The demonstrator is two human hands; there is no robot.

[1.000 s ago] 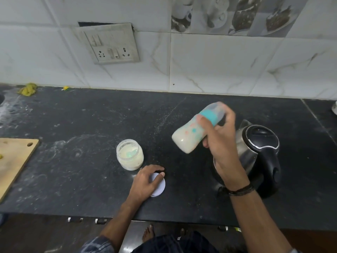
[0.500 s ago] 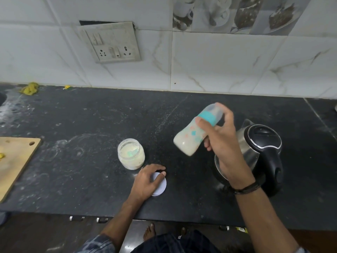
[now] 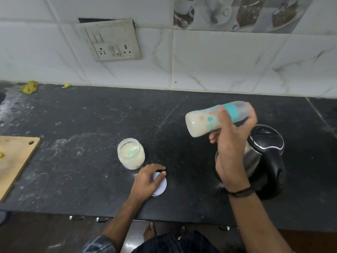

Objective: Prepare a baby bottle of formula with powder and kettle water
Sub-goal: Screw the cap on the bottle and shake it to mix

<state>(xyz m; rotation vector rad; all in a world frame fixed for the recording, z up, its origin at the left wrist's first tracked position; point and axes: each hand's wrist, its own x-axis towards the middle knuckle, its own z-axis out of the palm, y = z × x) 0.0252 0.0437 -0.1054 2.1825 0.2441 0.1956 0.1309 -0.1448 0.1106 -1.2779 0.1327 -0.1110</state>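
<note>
My right hand (image 3: 230, 143) grips a capped baby bottle (image 3: 202, 122) full of milky formula, held nearly sideways in the air with its base toward the left, above and left of the kettle (image 3: 266, 156). The kettle is steel with a black lid and handle, standing on the dark counter. An open jar of formula powder (image 3: 131, 153) with a teal scoop inside stands left of centre. My left hand (image 3: 145, 181) rests on the jar's white round lid (image 3: 160, 185), which lies flat on the counter in front of the jar.
A wooden cutting board (image 3: 14, 159) lies at the counter's left edge. A yellow cloth (image 3: 29, 87) sits at the back left by the tiled wall. A switch and socket plate (image 3: 113, 42) hangs on the wall. White powder dusts the black counter (image 3: 82, 125).
My right hand has tipped the bottle from a steep slant to nearly level, its base swinging up and left. The left hand stays on the lid.
</note>
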